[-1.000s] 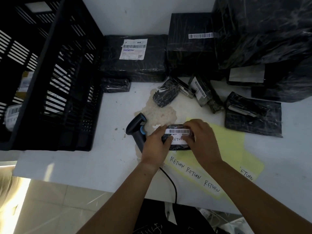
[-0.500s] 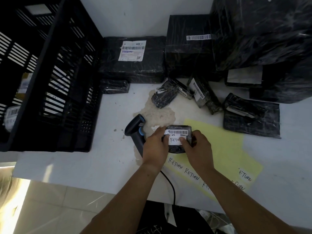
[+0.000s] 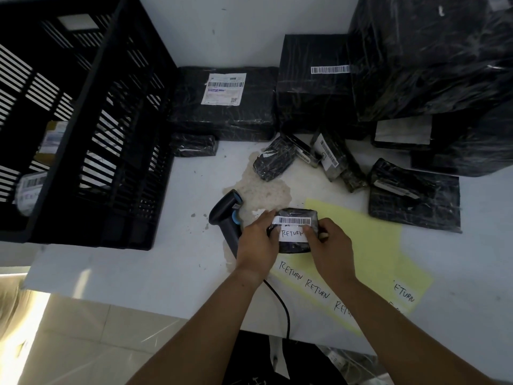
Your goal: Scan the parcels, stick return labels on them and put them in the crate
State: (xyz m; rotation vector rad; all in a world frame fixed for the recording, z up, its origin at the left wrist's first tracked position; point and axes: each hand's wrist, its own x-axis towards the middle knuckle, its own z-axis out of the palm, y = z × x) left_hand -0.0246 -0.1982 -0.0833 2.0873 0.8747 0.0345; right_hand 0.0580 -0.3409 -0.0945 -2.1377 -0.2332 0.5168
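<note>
Parcel point(image 3: 297, 232), black wrap, barcode, RETURN label point(image 3: 291, 235)

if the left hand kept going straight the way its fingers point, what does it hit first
The left hand points up and right across the held parcel, so it would likely meet the right hand's fingers pressing the return label; depth is hard to judge.

Crate point(image 3: 91, 151) far left on counter point(image 3: 144, 270), parcels inside. Scanner point(image 3: 226, 215) lies centre, small parcel point(image 3: 298, 232) just right of it, label sheet point(image 3: 369, 245) under and right. Parcel pile point(image 3: 361, 107) far right along wall.
</note>
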